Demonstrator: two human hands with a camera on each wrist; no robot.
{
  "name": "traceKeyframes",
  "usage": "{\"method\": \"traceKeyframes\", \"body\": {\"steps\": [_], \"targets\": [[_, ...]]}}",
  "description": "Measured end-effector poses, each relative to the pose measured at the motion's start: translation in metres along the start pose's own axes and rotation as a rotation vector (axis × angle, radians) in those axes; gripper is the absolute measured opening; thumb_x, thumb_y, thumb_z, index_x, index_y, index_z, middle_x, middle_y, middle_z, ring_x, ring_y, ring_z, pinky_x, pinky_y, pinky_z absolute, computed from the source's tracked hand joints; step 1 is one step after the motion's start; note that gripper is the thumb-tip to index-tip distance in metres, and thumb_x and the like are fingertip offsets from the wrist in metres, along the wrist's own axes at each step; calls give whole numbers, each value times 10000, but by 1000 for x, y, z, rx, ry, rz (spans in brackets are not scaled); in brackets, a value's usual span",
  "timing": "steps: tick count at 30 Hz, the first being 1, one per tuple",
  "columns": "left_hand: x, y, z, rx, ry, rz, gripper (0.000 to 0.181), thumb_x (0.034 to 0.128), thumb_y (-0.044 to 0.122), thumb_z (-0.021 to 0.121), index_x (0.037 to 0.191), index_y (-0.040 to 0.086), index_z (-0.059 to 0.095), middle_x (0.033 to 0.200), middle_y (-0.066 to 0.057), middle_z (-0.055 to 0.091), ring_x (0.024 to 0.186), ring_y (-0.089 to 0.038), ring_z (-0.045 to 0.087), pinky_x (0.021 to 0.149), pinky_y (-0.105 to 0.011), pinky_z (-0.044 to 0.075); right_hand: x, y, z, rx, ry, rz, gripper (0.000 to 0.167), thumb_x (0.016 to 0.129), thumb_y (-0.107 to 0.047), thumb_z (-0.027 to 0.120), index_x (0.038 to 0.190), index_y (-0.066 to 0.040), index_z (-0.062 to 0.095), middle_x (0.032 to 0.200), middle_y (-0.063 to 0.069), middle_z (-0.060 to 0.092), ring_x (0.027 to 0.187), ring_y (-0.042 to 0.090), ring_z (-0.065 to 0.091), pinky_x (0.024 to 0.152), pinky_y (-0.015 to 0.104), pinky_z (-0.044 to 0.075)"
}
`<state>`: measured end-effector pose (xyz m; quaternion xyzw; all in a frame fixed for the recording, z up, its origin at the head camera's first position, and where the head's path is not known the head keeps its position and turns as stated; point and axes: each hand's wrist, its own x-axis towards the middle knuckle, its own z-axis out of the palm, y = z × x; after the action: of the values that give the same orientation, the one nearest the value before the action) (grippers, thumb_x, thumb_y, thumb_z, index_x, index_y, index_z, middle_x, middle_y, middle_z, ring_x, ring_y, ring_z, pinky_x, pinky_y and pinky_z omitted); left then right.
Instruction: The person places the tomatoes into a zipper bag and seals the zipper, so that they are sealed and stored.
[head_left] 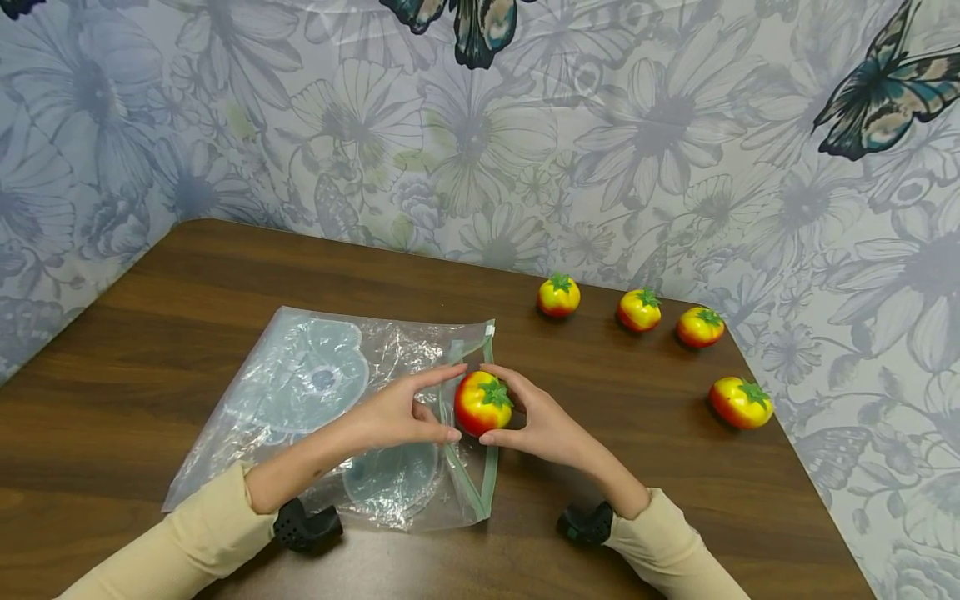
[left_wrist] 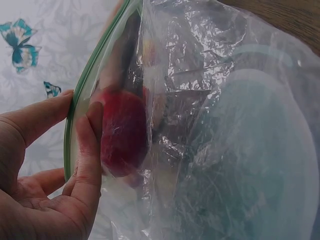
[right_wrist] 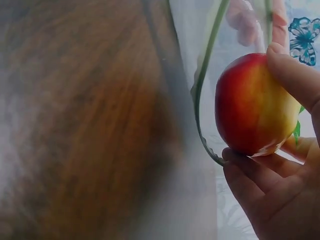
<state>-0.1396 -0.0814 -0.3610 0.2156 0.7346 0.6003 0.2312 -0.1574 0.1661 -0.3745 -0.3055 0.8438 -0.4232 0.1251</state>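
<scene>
A clear zip bag (head_left: 247, 417) with a pale blue-green print lies flat, its green-edged mouth facing right. My right hand (head_left: 551, 425) holds a red-and-yellow toy tomato (head_left: 477, 405) with a green leafy top at that mouth. In the right wrist view, the thumb and fingers of my right hand (right_wrist: 285, 185) curve round the tomato (right_wrist: 250, 107), beside the green edge. My left hand (head_left: 390, 412) is at the mouth's other side. In the left wrist view, my left hand (left_wrist: 55, 165) grips the bag's green edge (left_wrist: 75, 110); the tomato (left_wrist: 124, 135) shows through the plastic.
Three more toy tomatoes, one at the back (head_left: 558, 298), a second (head_left: 639, 312) and a third (head_left: 700, 329), stand along the brown table's (head_left: 337, 275) back right. Another tomato (head_left: 738, 404) lies near the right edge. A flower-patterned cloth (head_left: 660, 150) hangs behind.
</scene>
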Motion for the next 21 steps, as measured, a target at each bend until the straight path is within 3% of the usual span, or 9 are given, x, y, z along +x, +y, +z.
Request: {"method": "traceKeyframes", "body": {"steps": [7, 10, 14, 17, 21], "targets": [[-1, 0, 1, 7, 5, -5, 818, 798, 145, 758, 1474, 108, 298, 1359, -198, 435, 646, -331, 617, 532, -267, 429, 0, 5, 5, -89, -47, 10, 841, 769, -335, 775, 1453, -194, 306, 1391, 11, 394, 1172, 161, 454, 984, 393, 370], [-1, 0, 1, 5, 6, 2, 815, 798, 143, 758, 1473, 110, 302, 1423, -198, 351, 638, -335, 608, 522, -268, 424, 0, 5, 7, -128, -55, 15, 849, 768, -359, 771, 1458, -200, 302, 1392, -4, 393, 1171, 137, 446, 981, 370, 372], [-1, -1, 2, 8, 1, -14, 815, 802, 164, 757, 1475, 120, 300, 1054, -210, 631, 619, -309, 595, 533, -270, 417, 1, 4, 8, -150, -61, 25, 853, 775, -368, 762, 1466, -203, 289, 1405, 3, 380, 1187, 140, 431, 989, 381, 361], [0, -2, 3, 15, -5, -23, 813, 806, 177, 754, 1476, 122, 296, 734, -173, 654, 597, -281, 577, 530, -257, 405, 1, 3, 8, -161, -72, 33, 858, 779, -375, 756, 1471, -208, 278, 1412, 11, 370, 1196, 144, 423, 995, 383, 353], [1, -4, 5, 12, -10, -19, 810, 808, 179, 753, 1475, 120, 297, 715, -168, 651, 591, -270, 573, 526, -260, 408, -1, 2, 8, -162, -82, 20, 880, 782, -377, 753, 1482, -200, 251, 1443, 26, 335, 1224, 165, 406, 1003, 400, 343]]}}
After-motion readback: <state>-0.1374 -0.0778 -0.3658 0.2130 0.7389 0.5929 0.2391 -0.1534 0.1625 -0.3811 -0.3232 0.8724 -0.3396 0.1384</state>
